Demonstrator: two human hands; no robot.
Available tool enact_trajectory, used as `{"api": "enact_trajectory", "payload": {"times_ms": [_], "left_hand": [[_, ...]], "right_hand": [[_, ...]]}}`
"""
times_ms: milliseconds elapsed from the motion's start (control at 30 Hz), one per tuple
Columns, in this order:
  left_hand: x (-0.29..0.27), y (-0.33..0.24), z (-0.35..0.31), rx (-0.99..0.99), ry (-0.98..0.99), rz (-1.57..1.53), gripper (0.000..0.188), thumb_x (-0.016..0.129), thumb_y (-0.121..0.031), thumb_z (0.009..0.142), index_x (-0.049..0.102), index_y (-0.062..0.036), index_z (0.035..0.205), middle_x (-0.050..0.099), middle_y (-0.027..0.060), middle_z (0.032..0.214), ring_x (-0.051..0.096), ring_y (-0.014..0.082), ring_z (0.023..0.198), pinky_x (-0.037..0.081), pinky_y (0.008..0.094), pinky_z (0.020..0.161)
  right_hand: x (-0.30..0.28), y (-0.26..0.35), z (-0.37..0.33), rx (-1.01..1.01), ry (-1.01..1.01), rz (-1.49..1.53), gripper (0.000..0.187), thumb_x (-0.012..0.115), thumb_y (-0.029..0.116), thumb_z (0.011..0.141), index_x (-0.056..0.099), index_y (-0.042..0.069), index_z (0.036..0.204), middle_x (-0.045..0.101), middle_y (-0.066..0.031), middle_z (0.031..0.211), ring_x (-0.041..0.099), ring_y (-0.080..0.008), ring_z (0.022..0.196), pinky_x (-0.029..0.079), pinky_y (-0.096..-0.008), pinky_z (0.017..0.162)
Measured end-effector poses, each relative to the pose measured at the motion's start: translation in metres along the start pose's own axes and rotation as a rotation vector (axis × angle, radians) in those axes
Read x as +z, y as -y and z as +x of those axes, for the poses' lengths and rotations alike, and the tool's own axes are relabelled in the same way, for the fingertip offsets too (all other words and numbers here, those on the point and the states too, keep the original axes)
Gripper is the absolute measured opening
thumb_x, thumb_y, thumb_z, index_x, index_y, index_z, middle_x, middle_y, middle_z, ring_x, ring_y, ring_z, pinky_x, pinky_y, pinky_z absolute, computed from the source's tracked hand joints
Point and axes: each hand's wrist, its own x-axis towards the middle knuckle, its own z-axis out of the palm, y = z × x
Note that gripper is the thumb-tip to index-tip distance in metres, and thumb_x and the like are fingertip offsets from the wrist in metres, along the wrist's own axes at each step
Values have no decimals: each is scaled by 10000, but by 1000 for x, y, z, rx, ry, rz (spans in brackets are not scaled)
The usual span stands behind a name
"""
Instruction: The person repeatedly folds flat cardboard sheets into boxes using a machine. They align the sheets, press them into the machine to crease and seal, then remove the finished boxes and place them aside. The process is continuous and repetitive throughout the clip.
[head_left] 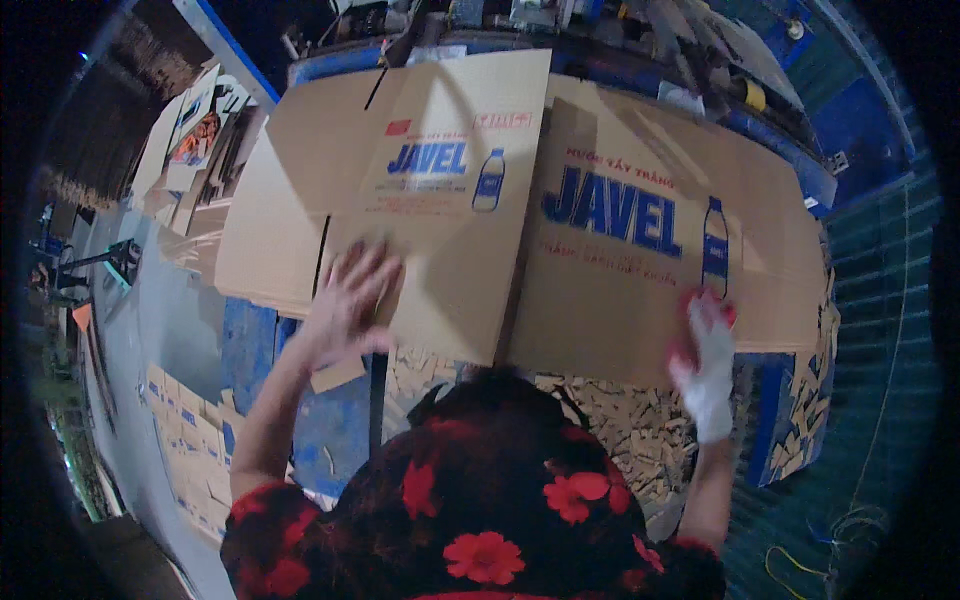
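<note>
A large flat brown cardboard box blank (450, 200) with blue and red printing and a bottle picture lies spread across the blue work surface in front of me. My left hand (352, 296), bare with fingers spread, presses flat on its near left panel. My right hand (703, 350), in a white glove with red on the palm side, rests at the near edge of the right panel (650, 240), below the printed bottle. It is unclear whether the gloved fingers pinch the edge.
Heaps of small cardboard offcuts (620, 420) lie below the sheet's near edge and at the right (810, 400). Stacked flat cardboard sheets (190, 140) stand at the far left, and more printed sheets (190, 440) lie low left. Blue machine frame (800, 170) runs behind.
</note>
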Motion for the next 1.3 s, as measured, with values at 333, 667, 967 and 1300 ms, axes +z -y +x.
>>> {"api": "enact_trajectory", "payload": {"times_ms": [333, 667, 967, 1300], "left_hand": [[27, 16, 28, 60, -385, 204, 578, 547, -89, 776, 512, -216, 1339, 494, 63, 1381, 456, 340, 1224, 337, 506, 1004], [14, 52, 91, 15, -455, 196, 671, 668, -195, 663, 537, -214, 1321, 525, 50, 1357, 465, 353, 1222, 366, 505, 998], [12, 57, 90, -35, -386, 191, 596, 610, -155, 689, 571, -184, 1282, 545, 74, 1336, 476, 394, 1199, 342, 569, 1010], [8, 41, 80, -115, -327, 149, 479, 545, -233, 779, 597, -182, 1252, 549, 85, 1330, 460, 401, 1220, 317, 598, 1023]], "right_hand": [[19, -19, 32, -287, 148, -182, 709, 786, 330, 586, 540, 69, 1198, 514, -129, 1206, 436, -403, 1212, 321, -548, 1043], [32, -25, 106, -367, 203, -186, 621, 736, 304, 688, 551, 49, 1224, 558, -115, 1204, 478, -372, 1166, 366, -493, 1017], [23, -17, 117, -430, 533, -363, 654, 630, 391, 797, 478, 77, 1350, 510, -135, 1290, 464, -441, 1180, 378, -580, 948], [20, -27, 118, -467, 501, -278, 688, 695, 354, 728, 498, 73, 1324, 520, -135, 1251, 474, -459, 1159, 376, -609, 946]]}}
